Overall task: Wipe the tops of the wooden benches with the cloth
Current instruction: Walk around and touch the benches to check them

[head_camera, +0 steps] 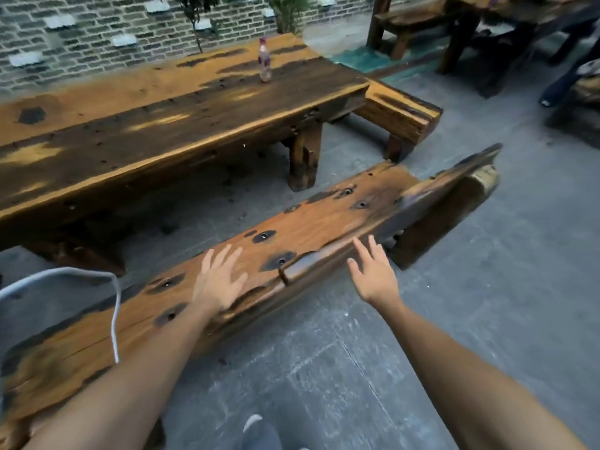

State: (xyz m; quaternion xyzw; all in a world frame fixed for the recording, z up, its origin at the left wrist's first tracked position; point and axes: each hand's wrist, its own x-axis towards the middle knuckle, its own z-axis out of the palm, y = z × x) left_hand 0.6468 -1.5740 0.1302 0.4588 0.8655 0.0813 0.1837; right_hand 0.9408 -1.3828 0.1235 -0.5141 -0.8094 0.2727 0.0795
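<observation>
A: Starting at the left, what is there?

B: A white cable (113, 306) loops down across the near wooden bench (308, 228), which runs from the lower left up toward the right. Behind it stands the long wooden table (146, 125), with a plastic bottle (265, 61) upright on its far part.

A: And the hands?

B: The left hand (218, 280) is spread wide, palm down, over the bench top; whether it touches the wood cannot be told. It grips nothing. Further right, the right hand (375, 271) is also spread, fingers extended, just at the bench's near edge above the paved floor (454, 319), and is empty too.

A: Where is the cloth?

B: No cloth shows in either hand or on the bench top.

A: Anything further right?

B: A second bench (399, 108) sits at the table's end, and more wooden furniture (422, 14) stands at the upper right.
</observation>
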